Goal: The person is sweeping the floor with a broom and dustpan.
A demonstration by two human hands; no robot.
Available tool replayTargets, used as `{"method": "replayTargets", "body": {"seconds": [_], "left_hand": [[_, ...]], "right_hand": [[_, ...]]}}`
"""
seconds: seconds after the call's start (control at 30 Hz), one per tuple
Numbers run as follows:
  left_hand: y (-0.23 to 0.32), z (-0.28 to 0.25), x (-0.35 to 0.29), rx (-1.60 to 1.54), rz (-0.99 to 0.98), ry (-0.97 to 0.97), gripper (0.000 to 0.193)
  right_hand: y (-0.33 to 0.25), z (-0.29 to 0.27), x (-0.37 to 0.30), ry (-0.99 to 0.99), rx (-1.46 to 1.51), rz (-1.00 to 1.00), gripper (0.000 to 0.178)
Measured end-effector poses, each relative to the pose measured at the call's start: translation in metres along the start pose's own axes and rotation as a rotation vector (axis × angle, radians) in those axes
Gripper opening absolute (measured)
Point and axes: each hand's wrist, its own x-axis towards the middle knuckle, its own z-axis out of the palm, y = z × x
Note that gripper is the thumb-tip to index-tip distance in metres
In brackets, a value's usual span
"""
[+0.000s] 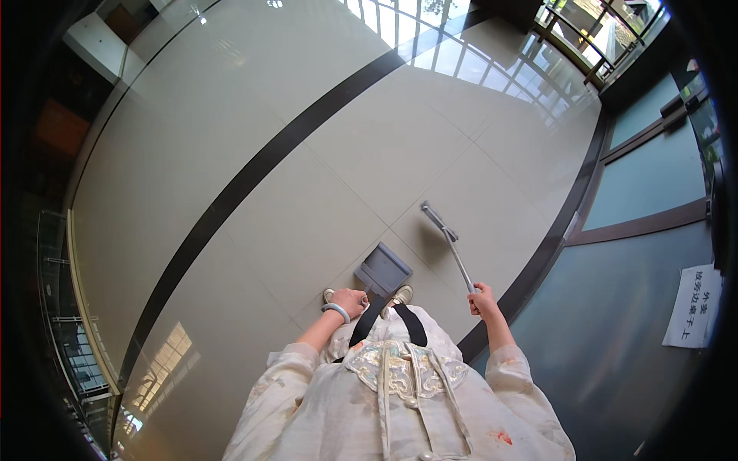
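My left hand (pixel 349 300) is closed near my waist, around the handle of a grey dustpan (pixel 383 268). The dustpan's wide scoop hangs in front of my shoes, and most of its handle is hidden by the hand and a black strap. Farther right, my right hand (pixel 483 299) grips the upper end of a light grey broom (pixel 460 261). Its narrow head (pixel 439 220) points ahead and to the left, beyond the dustpan. Whether the head touches the floor I cannot tell.
Glossy beige floor tiles (pixel 330 192) spread ahead, crossed by a curved dark stripe (pixel 254 157). Frosted glass doors (pixel 653 180) with brown frames line the right side, one bearing a white paper sign (pixel 693 307). A glass railing (pixel 77 330) stands at left.
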Motion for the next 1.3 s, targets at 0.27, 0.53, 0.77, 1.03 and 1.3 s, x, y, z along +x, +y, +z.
{"method": "replayTargets", "body": {"seconds": [0.27,0.53,0.77,1.03,1.3], "left_hand": [[0.015,-0.003,-0.012,-0.101,-0.063,-0.049,0.022],[-0.034,-0.027,-0.026,-0.019,-0.046,-0.016,0.019],[-0.057,-0.032,-0.035,-0.089,-0.058,0.069,0.016],[-0.067,-0.048,-0.022,-0.267,-0.167,0.185,0.015],[-0.105,-0.071,-0.005,-0.326,-0.129,0.266,0.014]], "right_hand": [[0.016,0.064,0.039,0.168,-0.599,-0.111,0.027],[-0.013,0.061,-0.059,-0.257,-0.13,0.248,0.042],[-0.051,0.061,-0.051,-0.161,-0.155,0.111,0.045],[-0.053,0.163,0.031,-0.092,-0.199,0.011,0.044],[-0.06,0.184,-0.049,-0.281,-0.415,0.039,0.049]]}}
